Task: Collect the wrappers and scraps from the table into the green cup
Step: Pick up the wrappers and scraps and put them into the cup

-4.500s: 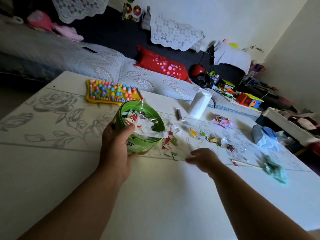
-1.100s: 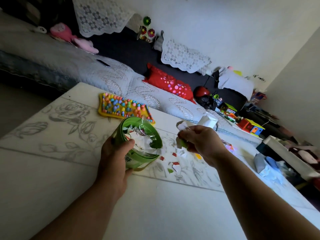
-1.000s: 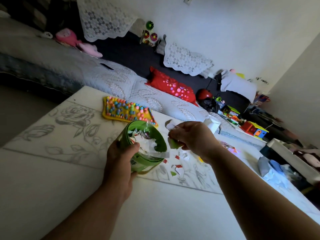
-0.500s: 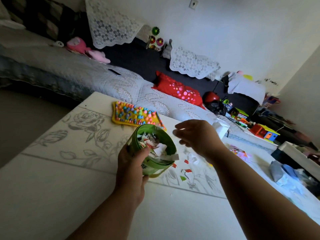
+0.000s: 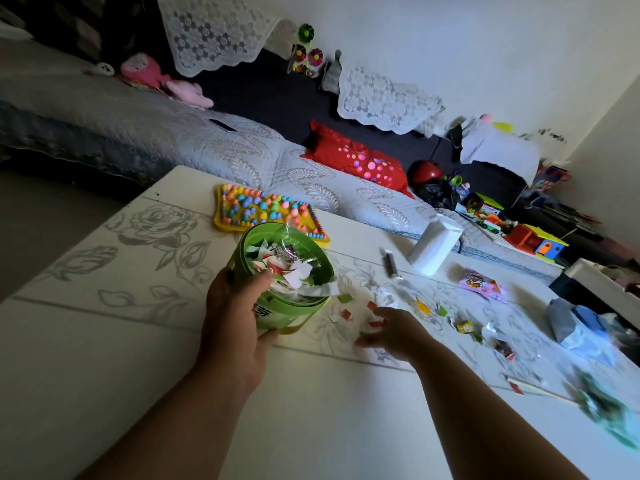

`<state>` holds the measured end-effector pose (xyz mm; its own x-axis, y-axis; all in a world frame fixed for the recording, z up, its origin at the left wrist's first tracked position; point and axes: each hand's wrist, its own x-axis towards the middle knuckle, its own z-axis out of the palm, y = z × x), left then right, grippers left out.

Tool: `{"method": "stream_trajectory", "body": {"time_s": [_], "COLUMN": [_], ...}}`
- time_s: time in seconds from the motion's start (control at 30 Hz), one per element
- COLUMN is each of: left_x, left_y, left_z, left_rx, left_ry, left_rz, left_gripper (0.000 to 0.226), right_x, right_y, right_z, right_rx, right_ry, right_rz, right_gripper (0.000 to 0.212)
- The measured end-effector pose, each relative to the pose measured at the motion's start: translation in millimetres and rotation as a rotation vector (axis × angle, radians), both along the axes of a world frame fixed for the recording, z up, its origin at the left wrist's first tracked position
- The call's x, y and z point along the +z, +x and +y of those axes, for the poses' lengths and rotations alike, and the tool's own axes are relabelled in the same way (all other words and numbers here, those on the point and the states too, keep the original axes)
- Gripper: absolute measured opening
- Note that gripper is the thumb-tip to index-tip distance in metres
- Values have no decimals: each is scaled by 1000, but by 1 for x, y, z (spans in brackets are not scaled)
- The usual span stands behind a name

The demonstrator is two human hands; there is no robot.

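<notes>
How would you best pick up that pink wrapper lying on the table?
Probably pinch its near edge from above with the right hand, since the left hand grips the green cup. The pink wrapper lies flat on the table, leaving no side to grasp.

left hand [image 5: 235, 327] curled in a grip, right hand [image 5: 391, 332] low, fingers extended

Glossy green cup [image 5: 277, 317] holds paper scraps [image 5: 287, 268] and clear film; smooth tabletop [image 5: 104, 358]; quilted cloth bed [image 5: 207, 147].
</notes>
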<state>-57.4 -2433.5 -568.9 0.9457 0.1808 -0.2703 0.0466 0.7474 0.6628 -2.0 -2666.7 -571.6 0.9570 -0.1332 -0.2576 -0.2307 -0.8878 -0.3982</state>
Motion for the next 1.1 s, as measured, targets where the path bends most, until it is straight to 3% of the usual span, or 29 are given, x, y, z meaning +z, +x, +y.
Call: {"method": "stream_trajectory", "body": {"time_s": [0.1, 0.27, 0.5, 0.7, 0.8, 0.93, 1.1], "left_x": [-3, -7, -6, -5, -5, -5, -5], "left_y": [4, 7, 5, 4, 5, 6, 5], "left_z": [-1, 0, -1, -1, -1, 0, -3], "left_rx": [-11, -11, -16, -21, -27, -20, -30], "left_ry": [-8, -22, -23, -17, -15, -11, -13], "left_rz": [5, 21, 14, 24, 23, 22, 28], "left_gripper": [48, 40, 40, 43, 42, 41, 47], "right_x": [1, -1, -3, -6, -3, 23, 88], "right_y": [13, 17, 26, 15, 8, -3, -12], "right_z": [-1, -1, 1, 2, 3, 13, 51], "right_rx": [64, 48, -16, -59, -89, -245, -82], "right_ry": [-150, -140, -145, -27, 86, 469, 563], "right_rz": [-18, -128, -11, -112, -92, -198, -389], "right_gripper": [55, 22, 34, 29, 33, 20, 21]}}
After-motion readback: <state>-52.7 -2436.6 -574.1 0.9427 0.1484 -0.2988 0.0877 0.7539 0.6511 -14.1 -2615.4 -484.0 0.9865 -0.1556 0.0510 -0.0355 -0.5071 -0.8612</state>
